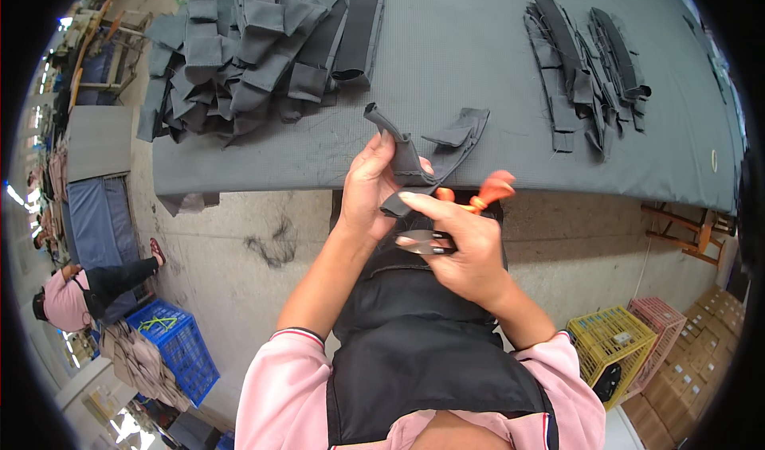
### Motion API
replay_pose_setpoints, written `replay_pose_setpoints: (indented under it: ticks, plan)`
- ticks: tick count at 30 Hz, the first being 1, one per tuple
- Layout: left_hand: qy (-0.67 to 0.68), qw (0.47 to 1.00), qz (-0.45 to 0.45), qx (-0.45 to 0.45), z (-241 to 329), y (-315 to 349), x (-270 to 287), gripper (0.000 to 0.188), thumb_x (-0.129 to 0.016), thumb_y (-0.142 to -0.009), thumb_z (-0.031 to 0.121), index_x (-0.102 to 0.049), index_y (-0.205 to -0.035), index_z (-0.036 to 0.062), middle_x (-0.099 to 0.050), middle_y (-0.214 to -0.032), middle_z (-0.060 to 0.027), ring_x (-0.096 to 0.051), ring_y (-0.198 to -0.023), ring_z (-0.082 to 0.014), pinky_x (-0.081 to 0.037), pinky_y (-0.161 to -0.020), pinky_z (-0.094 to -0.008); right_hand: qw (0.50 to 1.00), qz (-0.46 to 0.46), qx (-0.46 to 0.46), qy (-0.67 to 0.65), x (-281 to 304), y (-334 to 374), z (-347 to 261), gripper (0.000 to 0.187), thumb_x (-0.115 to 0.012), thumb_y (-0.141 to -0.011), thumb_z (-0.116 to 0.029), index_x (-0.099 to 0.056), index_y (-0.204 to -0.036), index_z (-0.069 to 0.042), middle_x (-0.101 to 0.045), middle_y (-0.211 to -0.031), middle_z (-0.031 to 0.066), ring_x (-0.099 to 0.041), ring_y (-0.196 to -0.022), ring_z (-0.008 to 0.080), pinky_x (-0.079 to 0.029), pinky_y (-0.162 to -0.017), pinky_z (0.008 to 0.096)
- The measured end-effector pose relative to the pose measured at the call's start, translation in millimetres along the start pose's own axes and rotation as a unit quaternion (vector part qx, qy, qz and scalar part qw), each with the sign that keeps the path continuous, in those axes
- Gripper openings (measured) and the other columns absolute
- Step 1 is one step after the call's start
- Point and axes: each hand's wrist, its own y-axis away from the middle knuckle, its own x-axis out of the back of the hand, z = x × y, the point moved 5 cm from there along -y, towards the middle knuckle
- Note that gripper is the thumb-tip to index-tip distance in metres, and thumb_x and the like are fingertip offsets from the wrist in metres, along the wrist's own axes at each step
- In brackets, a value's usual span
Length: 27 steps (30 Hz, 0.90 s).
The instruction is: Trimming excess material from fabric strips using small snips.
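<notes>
My left hand (369, 187) is closed on a dark grey fabric strip (408, 160), which is folded and bent at the near edge of the table. One end of the strip rises above my left fingers, and another part stretches away to the right. My right hand (466, 239) grips a pair of orange-handled scissors (496, 189). Their short metal blades show below the fingers, toward my left forearm. The thumb and index fingertip of this hand touch the near end of the strip. How the fingers sit in the handles is partly hidden.
A large heap of grey fabric pieces (231, 44) lies at the table's far left; smaller bundles of strips (570, 68) lie at the right. The grey-covered table (454, 36) ends just before me. Crates (610, 338) and cartons stand lower right. Another person (76, 295) is at the left.
</notes>
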Motion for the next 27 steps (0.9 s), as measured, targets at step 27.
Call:
replay_pose_setpoints:
  ticks: [27]
  plan:
    - [-0.777,0.503,0.035,-0.377,154.6,-26.9,-50.7,0.046,-0.04,-0.075,-0.011,-0.058,-0.116,0.0038,-0.058,-0.123,-0.0091,-0.049,-0.123,-0.0265,-0.03,-0.107,-0.0392,0.862,0.173,-0.177,0.442,209.7,-119.6,136.0,0.044,-0.07,-0.078,-0.034,-0.057,-0.105,-0.002,-0.055,-0.107,0.0133,-0.065,-0.08,0.0318,-0.052,-0.069,0.0436]
